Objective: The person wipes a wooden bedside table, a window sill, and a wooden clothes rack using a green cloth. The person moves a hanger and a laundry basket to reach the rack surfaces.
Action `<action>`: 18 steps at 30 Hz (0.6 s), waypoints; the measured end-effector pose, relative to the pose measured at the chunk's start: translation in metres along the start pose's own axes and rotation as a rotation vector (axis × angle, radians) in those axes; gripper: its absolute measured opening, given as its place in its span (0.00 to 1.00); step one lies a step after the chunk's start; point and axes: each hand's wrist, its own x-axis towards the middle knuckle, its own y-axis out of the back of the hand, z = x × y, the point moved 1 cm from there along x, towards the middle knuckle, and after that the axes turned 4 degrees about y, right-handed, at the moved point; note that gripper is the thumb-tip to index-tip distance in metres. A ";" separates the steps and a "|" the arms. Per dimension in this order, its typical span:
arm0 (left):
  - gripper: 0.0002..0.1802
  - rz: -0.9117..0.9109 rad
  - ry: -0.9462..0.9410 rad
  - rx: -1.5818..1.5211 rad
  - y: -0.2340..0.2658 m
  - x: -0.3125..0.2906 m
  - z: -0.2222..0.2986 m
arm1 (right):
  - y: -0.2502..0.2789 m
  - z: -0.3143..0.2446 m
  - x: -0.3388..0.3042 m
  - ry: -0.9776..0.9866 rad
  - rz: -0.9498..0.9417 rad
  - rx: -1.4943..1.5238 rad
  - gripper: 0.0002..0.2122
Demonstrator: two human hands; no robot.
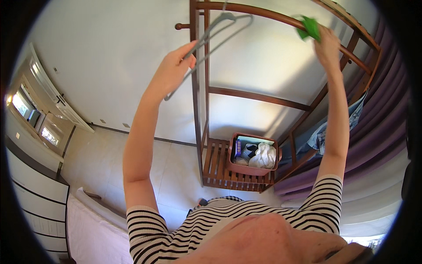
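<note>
My left hand (176, 66) is closed on a grey clothes hanger (227, 16), gripping its lower part near one end. The hanger is tilted, and its hook meets the top rail (263, 14) of a brown wooden clothes rack; I cannot tell whether it hangs from it. Raised at the right end of that rail, my right hand (327, 49) is closed on a bright green cloth (310, 28). The cloth lies against the rail, and both it and the hand are slightly blurred.
On the rack's slatted lower shelf (214, 160) stands a reddish bin (250, 170) with white and dark cloths inside. Blue denim (318, 138) hangs at the rack's right side, beside purple curtains (373, 127). A pink-covered bed (94, 233) is at lower left.
</note>
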 end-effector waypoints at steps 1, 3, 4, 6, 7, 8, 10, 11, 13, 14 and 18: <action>0.28 -0.012 -0.013 -0.010 0.001 -0.009 0.003 | 0.002 0.019 -0.010 -0.063 0.005 -0.078 0.20; 0.28 -0.038 -0.019 -0.030 0.009 -0.032 0.006 | -0.004 0.035 -0.014 0.022 0.090 -0.098 0.15; 0.28 -0.058 -0.014 -0.042 0.012 -0.046 0.006 | -0.011 0.030 -0.011 0.032 0.098 -0.082 0.14; 0.27 -0.102 0.019 -0.052 0.021 -0.077 0.004 | -0.019 -0.001 0.002 0.114 0.212 -0.010 0.12; 0.27 -0.120 0.047 -0.050 0.030 -0.093 0.003 | -0.022 -0.027 0.014 0.148 0.219 0.040 0.13; 0.27 -0.137 0.087 -0.044 0.038 -0.104 0.000 | -0.026 -0.062 0.027 0.187 0.256 0.096 0.12; 0.27 -0.141 0.116 -0.064 0.047 -0.118 -0.007 | -0.027 -0.136 0.056 0.193 0.181 0.127 0.10; 0.27 -0.132 0.146 -0.070 0.050 -0.122 -0.011 | -0.027 -0.171 0.069 0.166 0.162 0.129 0.09; 0.27 -0.127 0.124 -0.088 0.052 -0.125 -0.018 | -0.030 -0.222 0.094 0.061 -0.266 0.121 0.15; 0.26 -0.122 0.125 -0.094 0.053 -0.125 -0.020 | -0.031 -0.248 0.096 0.136 -0.068 0.085 0.14; 0.26 -0.106 0.149 -0.071 0.057 -0.117 -0.023 | -0.035 -0.266 0.101 0.108 0.145 0.346 0.16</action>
